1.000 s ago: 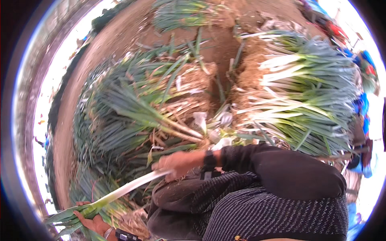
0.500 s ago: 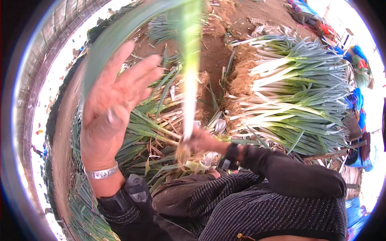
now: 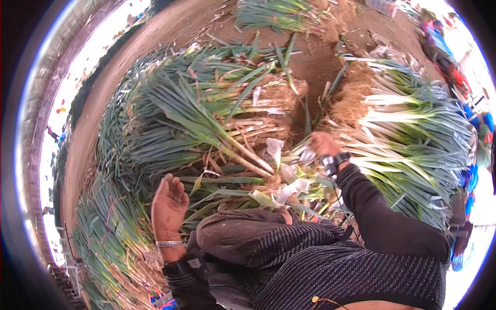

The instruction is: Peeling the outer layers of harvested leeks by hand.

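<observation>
My left hand (image 3: pixel 169 206) is held up over the left side of my lap, fingers together and slightly bent, with nothing in it. My right hand (image 3: pixel 325 144) reaches ahead to the root ends of the cleaned green onions (image 3: pixel 398 116), which have bare white stems. Its fingers are curled down, and anything between them is hidden. Between my hands, several unpeeled green onions (image 3: pixel 243 150) lie slanted across a big heap (image 3: pixel 170 129) with dry outer leaves. Stripped pale skins (image 3: pixel 287 191) lie just before my knees.
More green onions (image 3: pixel 108 232) lie at my left, with another bundle (image 3: pixel 274 14) far ahead. A strip of brown soil (image 3: pixel 320 67) runs between the two heaps. Blue and red bags (image 3: pixel 457 77) line the right side, and a crate (image 3: pixel 382 6) stands far off.
The green onion that my right hand held upright by its root end is no longer in that hand. My right hand has moved right and farther out. My left hand has dropped lower.
</observation>
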`<state>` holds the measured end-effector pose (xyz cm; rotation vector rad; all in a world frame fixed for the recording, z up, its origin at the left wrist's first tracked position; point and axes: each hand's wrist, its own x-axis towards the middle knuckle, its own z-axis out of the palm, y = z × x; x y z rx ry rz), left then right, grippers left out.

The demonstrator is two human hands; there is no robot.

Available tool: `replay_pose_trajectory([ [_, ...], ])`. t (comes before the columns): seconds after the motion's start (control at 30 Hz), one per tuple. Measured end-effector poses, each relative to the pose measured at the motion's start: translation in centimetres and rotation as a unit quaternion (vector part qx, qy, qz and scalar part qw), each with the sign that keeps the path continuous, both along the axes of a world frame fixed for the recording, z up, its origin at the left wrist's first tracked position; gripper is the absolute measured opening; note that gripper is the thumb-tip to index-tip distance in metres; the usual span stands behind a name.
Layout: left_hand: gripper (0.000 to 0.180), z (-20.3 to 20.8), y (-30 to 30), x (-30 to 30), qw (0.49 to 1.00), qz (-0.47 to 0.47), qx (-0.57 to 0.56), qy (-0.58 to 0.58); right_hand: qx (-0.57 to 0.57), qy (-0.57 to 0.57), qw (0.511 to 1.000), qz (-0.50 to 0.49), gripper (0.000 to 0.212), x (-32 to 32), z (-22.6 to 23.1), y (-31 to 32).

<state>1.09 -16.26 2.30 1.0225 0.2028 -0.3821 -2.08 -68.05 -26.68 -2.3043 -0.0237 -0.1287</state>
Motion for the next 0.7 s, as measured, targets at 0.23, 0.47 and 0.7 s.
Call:
replay_pose_trajectory([
  [0.23,0.017,-5.3,5.4,-1.0,0.98,0.127,-0.093,0.12,0.014,0.21,0.977,0.028,0.055,8.4,-4.1,20.3],
  [0.47,0.013,-6.1,6.0,0.2,0.964,0.195,-0.108,0.145,-0.067,0.238,0.969,-0.019,0.056,10.8,-6.1,24.5],
  [0.7,0.018,-4.4,5.1,1.7,0.981,0.171,-0.065,0.068,-0.001,0.23,0.97,0.084,0.047,13.0,-5.1,21.4],
])
